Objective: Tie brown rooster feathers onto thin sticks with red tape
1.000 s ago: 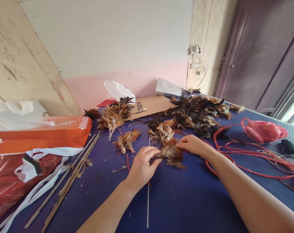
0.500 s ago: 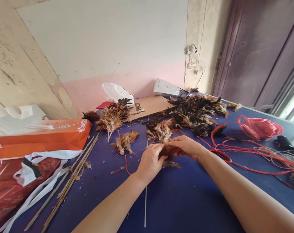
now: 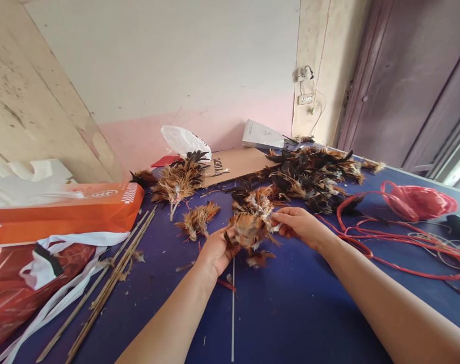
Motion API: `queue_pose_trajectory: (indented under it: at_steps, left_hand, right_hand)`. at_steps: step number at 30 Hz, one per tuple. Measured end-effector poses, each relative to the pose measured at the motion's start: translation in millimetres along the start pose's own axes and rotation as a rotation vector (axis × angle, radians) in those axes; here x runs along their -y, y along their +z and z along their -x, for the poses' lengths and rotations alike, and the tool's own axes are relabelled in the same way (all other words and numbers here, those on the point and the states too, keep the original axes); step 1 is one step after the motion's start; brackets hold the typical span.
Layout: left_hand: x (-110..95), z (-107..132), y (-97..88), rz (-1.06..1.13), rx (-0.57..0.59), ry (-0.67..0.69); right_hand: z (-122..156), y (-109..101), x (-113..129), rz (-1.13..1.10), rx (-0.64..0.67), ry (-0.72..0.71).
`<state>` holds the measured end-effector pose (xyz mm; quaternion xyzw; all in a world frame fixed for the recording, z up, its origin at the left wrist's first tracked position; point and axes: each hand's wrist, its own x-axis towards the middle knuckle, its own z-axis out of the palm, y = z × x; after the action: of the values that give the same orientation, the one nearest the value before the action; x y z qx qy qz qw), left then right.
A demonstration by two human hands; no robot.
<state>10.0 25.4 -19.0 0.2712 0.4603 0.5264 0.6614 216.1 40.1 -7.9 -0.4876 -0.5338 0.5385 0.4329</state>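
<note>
Both hands hold one bunch of brown and orange feathers (image 3: 248, 227) just above the blue table (image 3: 290, 313). My left hand (image 3: 215, 250) grips the bunch from below left, fingers curled round it. My right hand (image 3: 300, 225) pinches its upper right side, near some white down. A small tuft of feathers (image 3: 258, 259) lies on the table under the bunch. A thin white stick (image 3: 233, 308) runs along the table towards me, and a short red strand (image 3: 227, 285) lies beside it.
A big heap of dark feathers (image 3: 313, 174) lies behind the hands, with smaller tied bunches (image 3: 179, 182) to the left. Red string (image 3: 370, 242) and a pink bag (image 3: 415, 202) lie right. Bamboo sticks (image 3: 112, 278), an orange bag (image 3: 63, 210) and red plastic (image 3: 10, 293) lie left. Cardboard (image 3: 237, 163) lies at the back.
Both hands have lifted the feather bunch off the table and turned it upward. The left hand has shifted from on top of the bunch to under its left side.
</note>
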Motion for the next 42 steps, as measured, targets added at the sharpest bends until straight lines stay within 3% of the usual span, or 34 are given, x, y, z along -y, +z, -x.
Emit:
queue_pose_trajectory:
  at_steps: [6,16,22,27,34,42]
  left_hand:
    - [-4,-2,-5.0,0.207,0.076,-0.138]
    - [-6,6,2.5,0.264,0.169,-0.206]
    - [3,3,-1.2,0.114,0.288,-0.120]
    - [7,2,-2.2,0.051,0.269,-0.012]
    - [9,9,2.7,-0.073,0.147,0.108]
    - [8,13,5.1,-0.115,0.235,0.210]
  right_hand:
    - [6,7,2,0.387,0.118,-0.035]
    - [14,23,-3,0.549,0.419,-0.067]
    - [17,35,1,0.352,0.262,-0.161]
    - [17,43,0,0.210,0.172,-0.198]
    - [14,52,-9,0.135,0.121,-0.202]
    - [14,49,-7,0.180,0.087,-0.194]
